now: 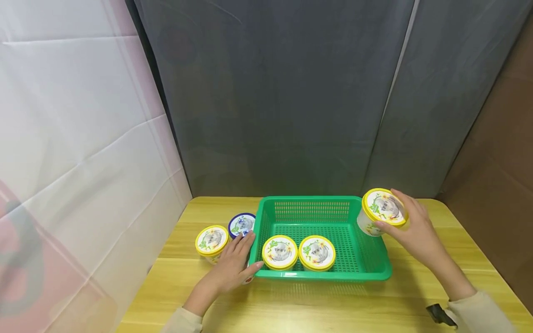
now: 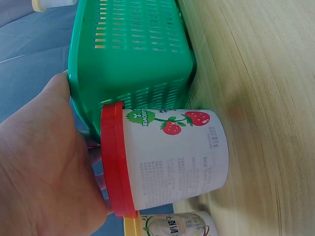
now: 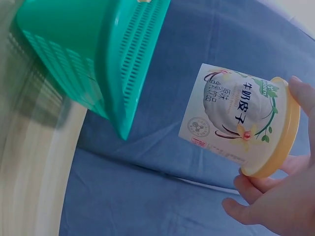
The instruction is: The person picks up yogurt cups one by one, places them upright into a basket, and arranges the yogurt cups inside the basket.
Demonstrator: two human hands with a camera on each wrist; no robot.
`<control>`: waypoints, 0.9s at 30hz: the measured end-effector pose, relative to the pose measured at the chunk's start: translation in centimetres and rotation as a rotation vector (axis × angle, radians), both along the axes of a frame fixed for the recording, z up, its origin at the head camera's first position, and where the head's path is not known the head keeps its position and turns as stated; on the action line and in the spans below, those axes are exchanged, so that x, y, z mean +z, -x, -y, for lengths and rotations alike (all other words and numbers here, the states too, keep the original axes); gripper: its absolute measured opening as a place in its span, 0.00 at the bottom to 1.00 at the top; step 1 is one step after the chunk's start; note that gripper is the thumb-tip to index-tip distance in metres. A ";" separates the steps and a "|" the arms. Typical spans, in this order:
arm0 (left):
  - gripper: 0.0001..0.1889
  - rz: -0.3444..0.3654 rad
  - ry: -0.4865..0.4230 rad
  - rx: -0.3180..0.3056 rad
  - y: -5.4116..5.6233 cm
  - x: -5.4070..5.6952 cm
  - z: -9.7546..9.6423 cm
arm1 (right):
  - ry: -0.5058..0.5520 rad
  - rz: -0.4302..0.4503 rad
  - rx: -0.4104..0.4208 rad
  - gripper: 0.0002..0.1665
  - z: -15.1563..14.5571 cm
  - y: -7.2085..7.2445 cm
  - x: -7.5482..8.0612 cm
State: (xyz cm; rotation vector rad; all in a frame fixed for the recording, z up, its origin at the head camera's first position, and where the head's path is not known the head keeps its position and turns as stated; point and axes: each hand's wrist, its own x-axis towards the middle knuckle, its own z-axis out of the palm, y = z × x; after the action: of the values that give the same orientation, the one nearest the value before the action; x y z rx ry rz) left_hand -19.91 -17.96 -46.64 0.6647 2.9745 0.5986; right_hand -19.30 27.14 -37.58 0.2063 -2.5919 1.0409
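Observation:
My right hand [image 1: 420, 236] pinches a white tub with a yellow lid [image 1: 385, 206] by its lid. It holds this tub raised at the right end of a green basket [image 1: 325, 275]. In the right wrist view the tub [image 3: 236, 118] is tilted, apart from the basket. My left hand [image 1: 231, 270] lies over a red-lidded tub [image 2: 172, 162] printed with strawberries, its fingers extended and its thumb at the basket's left rim. Most of that tub is hidden under the hand in the head view. Two yellow-lidded tubs [image 1: 280, 252] stand side by side along the basket's near side.
Left of the basket stand a yellow-lidded tub [image 1: 211, 239] and a blue-lidded tub [image 1: 240, 223], partly behind my left fingers. All rest on a wooden table [image 1: 300, 307]. A grey curtain [image 1: 270, 101] hangs behind, with a white sheet [image 1: 83, 115] on the left.

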 end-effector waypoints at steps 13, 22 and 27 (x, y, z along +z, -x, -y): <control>0.43 -0.001 0.002 0.003 -0.1 -0.1 0.0 | -0.012 0.038 0.060 0.54 1.5 -0.2 -2.4; 0.43 0.009 -0.002 0.006 -0.1 -0.1 0.0 | -0.056 0.060 0.100 0.54 2.3 -0.2 -4.4; 0.43 0.010 -0.006 0.009 -0.1 -0.1 0.0 | -0.082 0.064 0.126 0.54 2.6 -0.3 -5.1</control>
State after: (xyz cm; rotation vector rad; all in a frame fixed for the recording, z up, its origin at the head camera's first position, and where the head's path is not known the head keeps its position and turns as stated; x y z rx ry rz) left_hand -19.78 -17.92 -46.72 0.6471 2.9693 0.6097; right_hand -19.03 24.59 -42.68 0.3669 -2.7126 0.9987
